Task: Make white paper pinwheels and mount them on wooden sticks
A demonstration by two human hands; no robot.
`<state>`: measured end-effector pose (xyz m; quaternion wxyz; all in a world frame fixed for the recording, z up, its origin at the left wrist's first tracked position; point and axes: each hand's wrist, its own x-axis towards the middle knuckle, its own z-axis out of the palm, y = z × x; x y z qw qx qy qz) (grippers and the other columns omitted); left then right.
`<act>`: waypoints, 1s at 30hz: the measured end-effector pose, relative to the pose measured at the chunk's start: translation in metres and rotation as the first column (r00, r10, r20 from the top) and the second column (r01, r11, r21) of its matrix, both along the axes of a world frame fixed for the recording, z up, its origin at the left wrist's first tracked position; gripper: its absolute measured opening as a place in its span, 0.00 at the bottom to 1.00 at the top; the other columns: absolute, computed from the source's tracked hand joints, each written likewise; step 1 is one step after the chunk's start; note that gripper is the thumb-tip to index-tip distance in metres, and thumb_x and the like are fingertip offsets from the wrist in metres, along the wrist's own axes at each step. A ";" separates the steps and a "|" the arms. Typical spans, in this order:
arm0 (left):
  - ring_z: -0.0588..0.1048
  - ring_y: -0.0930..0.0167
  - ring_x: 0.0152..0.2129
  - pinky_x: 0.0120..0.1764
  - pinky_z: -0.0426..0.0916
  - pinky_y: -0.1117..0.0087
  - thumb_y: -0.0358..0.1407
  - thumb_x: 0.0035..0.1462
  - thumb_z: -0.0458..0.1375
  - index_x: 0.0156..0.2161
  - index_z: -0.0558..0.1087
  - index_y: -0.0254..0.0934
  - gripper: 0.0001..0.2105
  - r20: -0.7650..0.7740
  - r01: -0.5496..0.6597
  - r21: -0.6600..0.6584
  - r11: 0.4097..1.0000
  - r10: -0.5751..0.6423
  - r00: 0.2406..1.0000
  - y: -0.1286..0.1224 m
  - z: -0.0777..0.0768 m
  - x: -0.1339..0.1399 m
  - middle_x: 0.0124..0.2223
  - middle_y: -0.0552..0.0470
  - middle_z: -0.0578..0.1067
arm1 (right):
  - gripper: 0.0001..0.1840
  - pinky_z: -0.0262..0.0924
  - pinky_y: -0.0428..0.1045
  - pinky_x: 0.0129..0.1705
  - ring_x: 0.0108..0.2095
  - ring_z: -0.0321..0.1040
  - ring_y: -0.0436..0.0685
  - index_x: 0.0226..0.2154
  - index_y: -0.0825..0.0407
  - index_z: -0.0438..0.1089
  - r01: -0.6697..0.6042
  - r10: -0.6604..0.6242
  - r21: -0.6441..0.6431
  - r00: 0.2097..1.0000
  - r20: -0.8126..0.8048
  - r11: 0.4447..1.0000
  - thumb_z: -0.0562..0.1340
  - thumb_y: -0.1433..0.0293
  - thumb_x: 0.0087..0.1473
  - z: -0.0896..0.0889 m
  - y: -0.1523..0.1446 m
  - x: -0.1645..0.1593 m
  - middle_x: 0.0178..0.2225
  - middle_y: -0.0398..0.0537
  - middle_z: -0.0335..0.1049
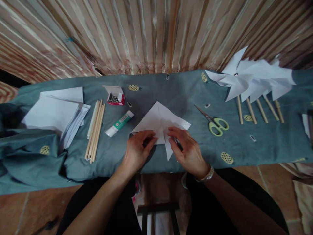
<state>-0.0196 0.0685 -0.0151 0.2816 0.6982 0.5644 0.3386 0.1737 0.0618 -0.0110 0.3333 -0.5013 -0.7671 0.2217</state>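
Observation:
A square of white paper (158, 119), creased and slit toward its middle, lies cornerwise on the cloth in front of me. My left hand (140, 145) is closed on its near-left part, thumb and fingers pinching the edge. At the near-right part, my right hand (187, 148) has thumb and fingers curled round the paper beside the slit. One pointed flap hangs toward me between the hands. Fingertips partly hide the paper's near edges. To the left lies a glue stick (119, 124); to the right are scissors (215, 125) with green handles, blades pointing away to the left.
Finished paper pinwheels (259, 78) on wooden sticks lie at the right. Farther left are a bundle of wooden sticks (95, 132), an open small box (115, 98) of metal pins and a paper stack (52, 112). A green cloth (171, 91) covers the table; a curtain (146, 36) hangs behind.

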 end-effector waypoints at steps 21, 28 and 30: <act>0.75 0.71 0.27 0.34 0.68 0.70 0.33 0.58 0.59 0.33 0.74 0.38 0.03 -0.048 0.063 0.028 0.998 -0.062 0.997 0.005 0.004 0.001 0.30 0.54 0.78 | 0.17 0.62 0.59 0.56 0.51 0.66 0.63 0.48 0.53 0.72 -0.051 0.049 0.008 0.989 0.138 0.999 0.52 0.76 0.60 0.001 0.001 -0.002 0.53 0.57 0.68; 0.75 0.71 0.27 0.34 0.69 0.71 0.32 0.57 0.59 0.33 0.74 0.37 0.02 -0.058 0.055 0.028 0.998 -0.054 0.997 0.005 0.005 0.002 0.31 0.53 0.78 | 0.23 0.63 0.59 0.55 0.49 0.64 0.61 0.55 0.49 0.65 -0.072 0.060 0.042 0.971 0.231 0.996 0.50 0.78 0.60 -0.002 0.000 -0.005 0.58 0.55 0.60; 0.75 0.72 0.27 0.33 0.69 0.71 0.31 0.57 0.59 0.33 0.74 0.36 0.02 -0.060 0.061 0.033 0.998 -0.059 0.996 0.005 0.006 0.002 0.31 0.53 0.78 | 0.23 0.63 0.59 0.54 0.49 0.63 0.61 0.55 0.53 0.65 -0.085 0.064 0.068 0.961 0.270 0.994 0.50 0.79 0.59 -0.003 0.000 -0.006 0.59 0.58 0.57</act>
